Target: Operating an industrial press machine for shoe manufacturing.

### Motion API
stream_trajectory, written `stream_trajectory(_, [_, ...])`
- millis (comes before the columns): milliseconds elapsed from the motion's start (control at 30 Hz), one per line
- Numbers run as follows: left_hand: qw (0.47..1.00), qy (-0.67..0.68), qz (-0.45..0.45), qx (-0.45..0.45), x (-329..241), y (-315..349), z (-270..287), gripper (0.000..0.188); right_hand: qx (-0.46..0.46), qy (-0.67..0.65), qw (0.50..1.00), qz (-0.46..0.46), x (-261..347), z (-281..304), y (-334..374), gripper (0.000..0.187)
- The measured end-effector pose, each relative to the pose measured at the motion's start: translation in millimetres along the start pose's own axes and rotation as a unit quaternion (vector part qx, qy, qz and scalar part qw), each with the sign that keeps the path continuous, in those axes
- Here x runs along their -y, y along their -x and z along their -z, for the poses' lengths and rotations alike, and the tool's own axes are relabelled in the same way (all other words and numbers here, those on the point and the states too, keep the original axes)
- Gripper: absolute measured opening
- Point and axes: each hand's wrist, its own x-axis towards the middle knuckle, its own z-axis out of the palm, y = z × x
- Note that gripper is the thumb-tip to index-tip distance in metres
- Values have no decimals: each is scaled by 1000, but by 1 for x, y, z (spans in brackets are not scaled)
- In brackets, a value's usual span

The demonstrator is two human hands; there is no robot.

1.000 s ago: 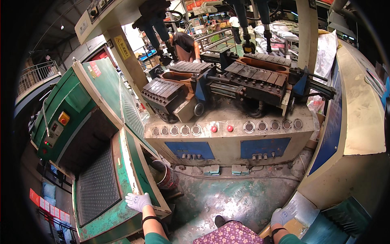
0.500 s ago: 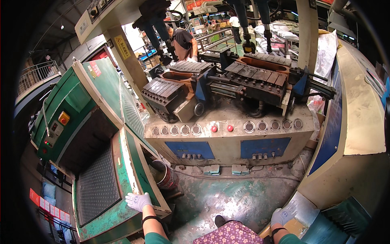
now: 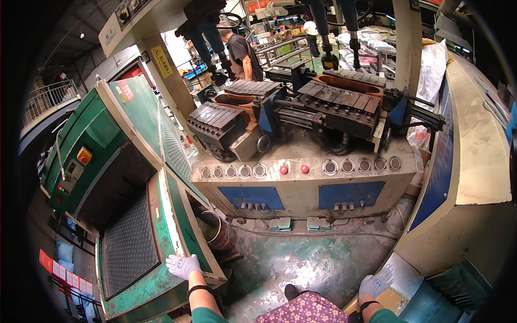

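My left hand (image 3: pixel 183 266), in a white glove, rests with fingers spread on the green machine's worn front ledge (image 3: pixel 170 237). Behind that ledge lies a dark, dotted conveyor belt (image 3: pixel 131 248) running into the machine's opening. My right hand (image 3: pixel 375 283), gloved too, lies flat with fingers stretched out on a pale metal sheet (image 3: pixel 404 274) at the lower right. Neither hand holds anything. Ahead stands a beige press machine (image 3: pixel 301 196) with two clamping stations of metal plates, round dials and red buttons.
Two pale foot pedals (image 3: pixel 280 224) sit on the floor before the press. A bucket (image 3: pixel 219 232) stands beside the green machine. A beige cabinet (image 3: pixel 458 177) borders the right side. Beyond the press, a person in dark clothing (image 3: pixel 242 56) stands near a railing.
Both of my hands stay where they were. Behind the press, the person in dark clothing has turned and shifted slightly.
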Motion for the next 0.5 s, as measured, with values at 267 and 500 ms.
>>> stream_trajectory(267, [1000,-5,3,4,-1,-1,1,104,13,-3,1000,-2,3,7,1,87])
stream_trajectory(500, [1000,-3,2,-1,1,-3,-4,105,6,-5,1000,-1,0,-1,-1,88])
